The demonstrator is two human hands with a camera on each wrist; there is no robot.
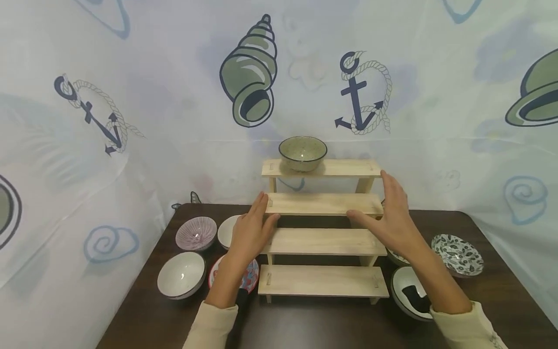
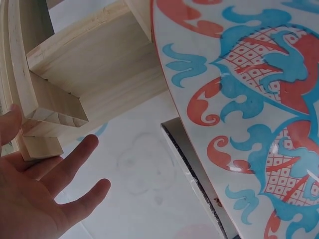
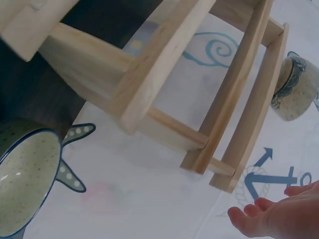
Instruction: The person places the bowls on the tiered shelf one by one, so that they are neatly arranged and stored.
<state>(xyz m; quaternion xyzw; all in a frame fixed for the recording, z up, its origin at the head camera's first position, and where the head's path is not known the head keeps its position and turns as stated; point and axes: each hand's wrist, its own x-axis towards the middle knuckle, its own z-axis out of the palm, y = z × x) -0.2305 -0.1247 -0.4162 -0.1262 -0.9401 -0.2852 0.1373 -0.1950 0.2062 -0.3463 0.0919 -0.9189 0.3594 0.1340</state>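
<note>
A four-tier wooden stand (image 1: pixel 322 241) is in the middle of the head view, with a speckled green bowl (image 1: pixel 302 154) on its top tier. At the left end of the second tier from the top is my left hand (image 1: pixel 250 230), fingers fairly straight and thumb by the board's front edge. In the left wrist view, that hand (image 2: pixel 45 189) is at the board's end, some fingers spread free. My right hand (image 1: pixel 390 220) is by the same tier's right end, thumb and fingers apart. The right wrist view shows this hand (image 3: pixel 279 214) apart from the wood, holding nothing.
Left of the stand are a purple-striped bowl (image 1: pixel 196 233), a white bowl (image 1: pixel 180 275), another white bowl (image 1: pixel 226 232), and a red-and-blue patterned dish (image 1: pixel 250 276). At right are a leaf-patterned bowl (image 1: pixel 457 254) and a dark-rimmed bowl (image 1: pixel 405 281). A printed cloth (image 1: pixel 183 121) hangs behind the dark table (image 1: pixel 314 322).
</note>
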